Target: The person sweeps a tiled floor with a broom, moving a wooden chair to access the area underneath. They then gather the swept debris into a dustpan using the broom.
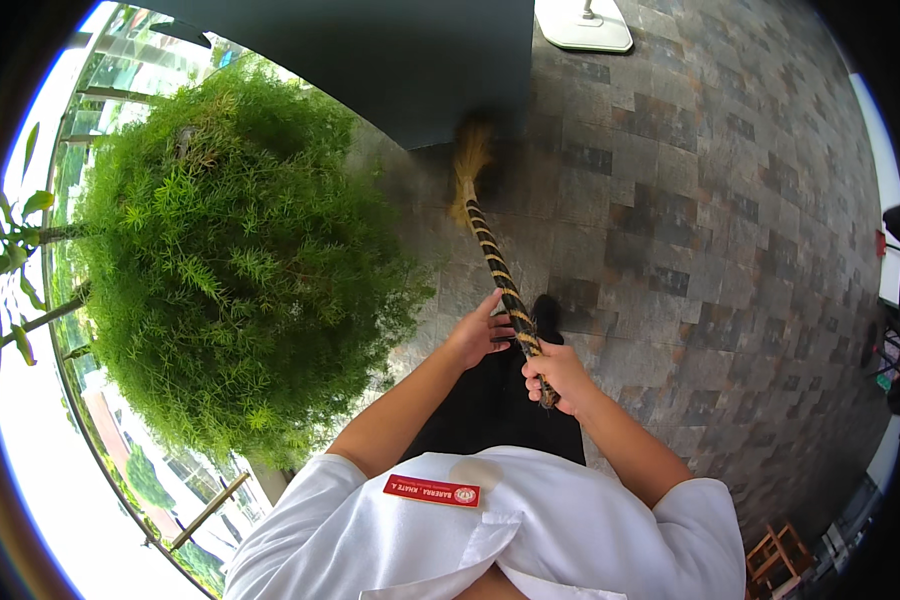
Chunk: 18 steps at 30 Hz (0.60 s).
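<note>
A broom (497, 258) with straw-coloured bristles slants up and away from my body, its black handle wound with a yellow spiral stripe. My right hand (558, 376) is closed around the handle near its lower end. Farther up, my left hand (482, 330) is at the handle's left side, its fingers loosely bent behind it and the thumb side pointing along it. The bristles (472, 160) reach the floor beside the lower corner of a large dark panel (440, 70); they look slightly blurred.
A big bushy green plant (240, 250) fills the left side, close to my left arm. Behind it stand windows and a railing. Grey-brown tiled floor (690, 250) stretches to the right. A white base (585, 28) stands at the top, and a wooden stool (776, 560) is at lower right.
</note>
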Available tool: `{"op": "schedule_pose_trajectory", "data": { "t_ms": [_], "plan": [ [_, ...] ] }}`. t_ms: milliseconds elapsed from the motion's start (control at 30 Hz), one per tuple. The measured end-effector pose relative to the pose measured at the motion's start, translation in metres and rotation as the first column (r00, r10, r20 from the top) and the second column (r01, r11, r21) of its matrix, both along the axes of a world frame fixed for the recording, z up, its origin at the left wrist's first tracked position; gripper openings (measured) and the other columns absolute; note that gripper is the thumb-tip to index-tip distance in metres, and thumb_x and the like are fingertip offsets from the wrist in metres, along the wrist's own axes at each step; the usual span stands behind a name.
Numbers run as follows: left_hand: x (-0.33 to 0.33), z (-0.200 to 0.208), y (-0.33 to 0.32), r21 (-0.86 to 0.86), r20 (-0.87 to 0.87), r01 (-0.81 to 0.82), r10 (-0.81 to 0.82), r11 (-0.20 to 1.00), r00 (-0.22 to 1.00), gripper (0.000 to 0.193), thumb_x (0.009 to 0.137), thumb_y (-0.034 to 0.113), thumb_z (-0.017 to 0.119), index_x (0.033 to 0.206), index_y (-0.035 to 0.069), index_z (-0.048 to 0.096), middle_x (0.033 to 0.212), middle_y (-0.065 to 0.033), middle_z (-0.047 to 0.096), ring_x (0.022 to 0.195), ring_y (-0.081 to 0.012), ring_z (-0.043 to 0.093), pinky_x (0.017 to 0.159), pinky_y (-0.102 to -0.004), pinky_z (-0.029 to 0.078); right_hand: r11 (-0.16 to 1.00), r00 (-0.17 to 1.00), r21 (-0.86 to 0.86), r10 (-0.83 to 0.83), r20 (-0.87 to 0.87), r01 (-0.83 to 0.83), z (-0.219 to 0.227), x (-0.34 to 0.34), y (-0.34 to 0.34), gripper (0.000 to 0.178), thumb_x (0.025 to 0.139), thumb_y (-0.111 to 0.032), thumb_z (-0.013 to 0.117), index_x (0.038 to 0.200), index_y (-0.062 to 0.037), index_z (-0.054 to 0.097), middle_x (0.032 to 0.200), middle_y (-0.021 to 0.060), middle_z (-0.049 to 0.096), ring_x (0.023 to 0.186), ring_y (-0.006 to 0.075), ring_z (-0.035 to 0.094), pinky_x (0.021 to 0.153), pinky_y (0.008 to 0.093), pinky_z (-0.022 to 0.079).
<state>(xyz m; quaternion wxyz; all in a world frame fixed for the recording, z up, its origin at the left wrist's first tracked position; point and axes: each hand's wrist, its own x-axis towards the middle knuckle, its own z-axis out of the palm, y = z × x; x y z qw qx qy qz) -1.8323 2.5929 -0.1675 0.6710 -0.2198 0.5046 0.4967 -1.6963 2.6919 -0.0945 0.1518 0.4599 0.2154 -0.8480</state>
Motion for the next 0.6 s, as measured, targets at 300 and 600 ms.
{"op": "schedule_pose_trajectory", "data": {
  "t_ms": [300, 600],
  "plan": [
    [-0.059, -0.044, 0.042, -0.252, -0.274, -0.233, 0.162, 0.939, 0.948, 0.032, 0.073, 0.025, 0.066, 0.082, 0.007, 0.042, 0.067, -0.0052, 0.051, 0.058, -0.0165, 0.053, 0.047, -0.0349, 0.044, 0.961, 0.969, -0.217, 0.127, -0.211, -0.173, -0.087, -0.102, 0.053, 0.010, 0.065, -0.006, 0.055, 0.061, -0.0007, 0.046, 0.052, 0.0064, 0.044, 0.039, 0.0132, 0.042, 0.033, 0.0266, 0.033],
    [-0.140, -0.142, 0.091, -0.393, -0.252, 0.010, -0.118, 0.919, 0.960, 0.017, 0.072, 0.009, 0.056, 0.082, 0.000, 0.045, 0.070, -0.0092, 0.050, 0.059, -0.0203, 0.050, 0.047, -0.0366, 0.041, 0.897, 0.981, -0.404, -0.133, 0.142, 0.180, -0.169, -0.180, 0.069, 0.011, 0.063, -0.010, 0.057, 0.058, -0.0037, 0.049, 0.054, 0.0065, 0.045, 0.040, 0.0157, 0.041, 0.036, 0.0288, 0.034]
  ]
}}
